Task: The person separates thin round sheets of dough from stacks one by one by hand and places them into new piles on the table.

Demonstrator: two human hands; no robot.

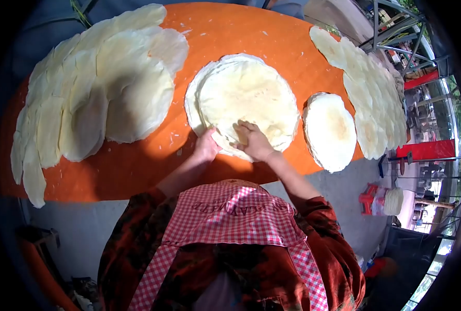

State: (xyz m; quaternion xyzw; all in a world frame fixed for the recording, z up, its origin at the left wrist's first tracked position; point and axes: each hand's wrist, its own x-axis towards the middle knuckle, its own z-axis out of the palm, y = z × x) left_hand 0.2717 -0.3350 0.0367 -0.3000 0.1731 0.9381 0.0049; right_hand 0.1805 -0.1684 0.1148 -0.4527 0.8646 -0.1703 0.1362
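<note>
A stack of large round pale flatbreads (246,93) lies at the middle of the orange table, the top sheet slightly offset from those beneath. My left hand (207,145) pinches the near left edge of the stack, thumb on top and the other fingers mostly hidden. Resting on the top flatbread near its front edge, my right hand (255,142) has its fingers stretched out and a little apart. How many layers the left hand grips cannot be made out.
Overlapping flatbreads (49,124) cover the left of the orange table (230,28). A smaller stack (330,132) stands to the right, beside more overlapping sheets (370,98) along the right edge. A red stool (367,198) is on the floor at right.
</note>
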